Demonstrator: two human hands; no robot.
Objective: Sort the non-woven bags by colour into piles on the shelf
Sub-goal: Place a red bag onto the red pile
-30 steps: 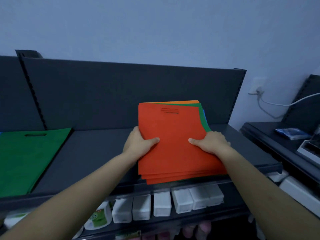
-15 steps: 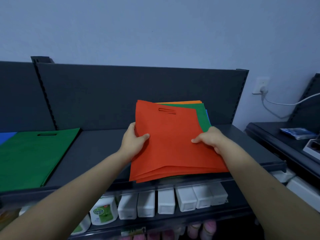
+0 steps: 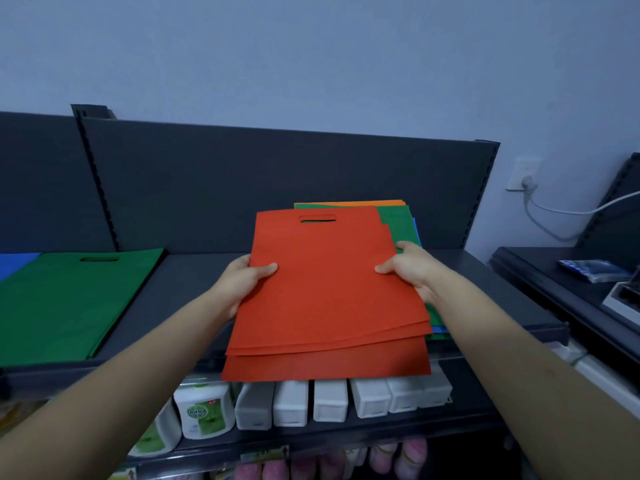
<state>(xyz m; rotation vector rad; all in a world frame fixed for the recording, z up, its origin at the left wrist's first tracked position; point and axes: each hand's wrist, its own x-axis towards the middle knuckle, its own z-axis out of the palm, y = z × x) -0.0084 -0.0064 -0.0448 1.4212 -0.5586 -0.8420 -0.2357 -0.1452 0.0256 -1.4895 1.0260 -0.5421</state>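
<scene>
Red bags (image 3: 329, 289) gripped at both edges by left hand (image 3: 242, 282) and right hand (image 3: 410, 271).

White bottles (image 3: 329, 400) stand in a row beside a green-labelled Dettol bottle (image 3: 202, 410).

The held bags (image 3: 329, 289) sit above the stack (image 3: 398, 223) at the shelf (image 3: 180, 278) right; another pile (image 3: 69, 299) lies left

You can read only one word: "Dettol", on the green badge of the white plastic bottle with the green label (image 3: 198, 415), which stands on the dark lower shelf (image 3: 346, 441). The smaller print under that badge is too blurred for you to read, as is the paper tag on the shelf's front edge (image 3: 265, 454).
</scene>
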